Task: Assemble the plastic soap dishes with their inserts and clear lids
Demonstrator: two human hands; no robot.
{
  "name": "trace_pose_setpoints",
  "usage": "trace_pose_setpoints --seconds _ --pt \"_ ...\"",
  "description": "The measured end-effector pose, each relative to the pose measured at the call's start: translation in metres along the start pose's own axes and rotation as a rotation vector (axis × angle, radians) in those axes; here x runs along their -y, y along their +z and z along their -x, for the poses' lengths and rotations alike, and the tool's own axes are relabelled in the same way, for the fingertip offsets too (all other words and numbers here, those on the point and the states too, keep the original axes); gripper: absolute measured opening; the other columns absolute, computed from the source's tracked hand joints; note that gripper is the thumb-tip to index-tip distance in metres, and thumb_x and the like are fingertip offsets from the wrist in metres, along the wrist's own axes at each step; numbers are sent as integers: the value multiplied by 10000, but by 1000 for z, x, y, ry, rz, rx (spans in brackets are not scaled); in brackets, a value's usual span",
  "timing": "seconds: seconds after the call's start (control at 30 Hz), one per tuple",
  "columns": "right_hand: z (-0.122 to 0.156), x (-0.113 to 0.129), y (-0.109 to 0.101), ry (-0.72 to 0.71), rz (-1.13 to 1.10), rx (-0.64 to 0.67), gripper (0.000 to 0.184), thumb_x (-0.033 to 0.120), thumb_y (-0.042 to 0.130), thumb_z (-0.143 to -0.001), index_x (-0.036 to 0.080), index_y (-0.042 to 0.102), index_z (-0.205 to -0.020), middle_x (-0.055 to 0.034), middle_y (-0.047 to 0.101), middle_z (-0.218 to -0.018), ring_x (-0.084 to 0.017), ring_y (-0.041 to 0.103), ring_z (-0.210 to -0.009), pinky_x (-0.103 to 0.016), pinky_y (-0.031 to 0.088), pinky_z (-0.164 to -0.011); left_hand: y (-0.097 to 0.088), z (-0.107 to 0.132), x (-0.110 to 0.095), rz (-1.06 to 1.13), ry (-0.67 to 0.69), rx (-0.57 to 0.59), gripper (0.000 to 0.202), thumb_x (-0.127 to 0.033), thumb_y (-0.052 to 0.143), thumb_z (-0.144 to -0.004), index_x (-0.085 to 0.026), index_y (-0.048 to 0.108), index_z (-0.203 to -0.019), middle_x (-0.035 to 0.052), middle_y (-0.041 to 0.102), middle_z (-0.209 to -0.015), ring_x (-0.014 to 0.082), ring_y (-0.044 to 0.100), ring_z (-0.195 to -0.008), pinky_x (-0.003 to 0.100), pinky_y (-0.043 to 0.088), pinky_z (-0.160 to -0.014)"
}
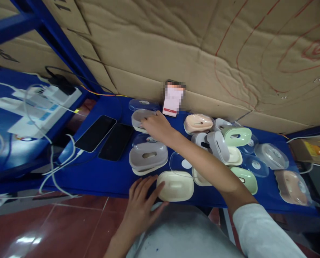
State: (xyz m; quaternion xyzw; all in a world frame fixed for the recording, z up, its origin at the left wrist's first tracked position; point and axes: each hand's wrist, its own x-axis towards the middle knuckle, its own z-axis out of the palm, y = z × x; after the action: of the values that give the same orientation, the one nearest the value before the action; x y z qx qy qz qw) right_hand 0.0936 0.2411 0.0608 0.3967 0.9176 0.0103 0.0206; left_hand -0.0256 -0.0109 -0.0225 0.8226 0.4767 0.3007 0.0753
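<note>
My right hand (158, 126) reaches to the back left of the blue table, its fingers bent over the rim of a grey plastic dish (138, 115) that sits on a cream base. The fingertips inside it are partly hidden. My left hand (141, 200) is at the front edge with fingers apart, beside a shallow cream tray (176, 186); a fingertip reaches its left rim. Between the hands stands another grey dish (148, 156) with a slotted bottom, on a cream base. Clear lids (144, 104) lie behind the dishes.
Right of my forearm are peach dishes (199, 123), green dishes (237, 136) and several clear lids. A lit phone (173, 99) leans against the cardboard wall (149, 53). Two dark phones (97, 134) lie left, near white cables and a power strip (45, 111).
</note>
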Motion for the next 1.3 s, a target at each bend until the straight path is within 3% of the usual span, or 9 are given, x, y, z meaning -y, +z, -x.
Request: trace_pose_setpoints --seconds 0.2,0.37,0.47,0.6,0.73,0.87,1.0,1.17,1.3 --pt "28 -14 -33 57 -12 28 397 327 363 -1173 111 619 -1385 -151 799 -1018 -274 762 -989 -400 465 -915 8 -5 -6 12 44 64 432 -362 671 -1022 -239 615 -1433 173 624 -1504 341 572 -1407 547 399 -1167" --pt "91 -25 -57 40 -42 58 350 309 440 -1153 159 647 -1390 -122 801 -1017 -273 758 -959 -389 484 -892 6 -12 -2 26 63 51 409 -240 695 -1001 -237 623 -1403 174 645 -1470 326 597 -1381 521 436 -1136" --pt "138 -22 -60 17 -84 23 331 226 543 -1104 169 646 -1413 -136 768 -1237 -295 718 -1151 -446 483 -1027 7 -12 -3 32 77 23 388 -182 723 -966 -243 657 -1344 170 670 -1420 322 638 -1310 513 457 -1103" --pt "201 -34 -51 97 -146 -89 422 148 539 -1074 214 601 -1486 -126 640 -1500 -282 570 -1418 -496 433 -1179 10 -11 -7 35 80 -10 407 -51 692 -919 -258 692 -1269 145 719 -1322 303 684 -1200 502 478 -1055" --pt "250 -72 -26 323 -142 -129 438 299 551 -1089 230 569 -1522 -166 525 -1614 -342 502 -1490 -608 437 -1182 17 -19 -17 82 131 39 408 -5 643 -888 -255 719 -1201 119 746 -1267 282 700 -1171 477 491 -1049" --pt "282 -98 1 440 -87 -332 399 285 522 -1099 216 609 -1482 -179 528 -1608 -311 525 -1478 -493 454 -1204 28 -32 -37 102 219 86 377 -14 590 -929 -235 725 -1202 115 760 -1239 264 699 -1174 454 473 -1057" --pt "306 -84 7 514 3 -545 358 149 539 -1062 246 679 -1377 -134 680 -1441 -293 619 -1368 -493 490 -1145 25 -53 -51 125 311 66 382 12 585 -940 -223 716 -1212 95 782 -1190 241 704 -1134 433 457 -1053" --pt "347 -53 -9 352 -166 -450 401 133 571 -1033 292 658 -1390 -72 737 -1359 -269 676 -1290 -528 477 -1150 -1 -112 -42 132 366 -40 339 -13 656 -931 -204 693 -1209 110 780 -1172 250 706 -1112 436 491 -1018" --pt "410 -42 0 653 -182 -494 440 170 545 -1048 329 604 -1454 -73 769 -1248 -285 714 -1200 -543 505 -1075 -3 -142 -54 102 474 28 337 -56 625 -962 -217 680 -1253 98 777 -1187 249 726 -1083 428 552 -969"
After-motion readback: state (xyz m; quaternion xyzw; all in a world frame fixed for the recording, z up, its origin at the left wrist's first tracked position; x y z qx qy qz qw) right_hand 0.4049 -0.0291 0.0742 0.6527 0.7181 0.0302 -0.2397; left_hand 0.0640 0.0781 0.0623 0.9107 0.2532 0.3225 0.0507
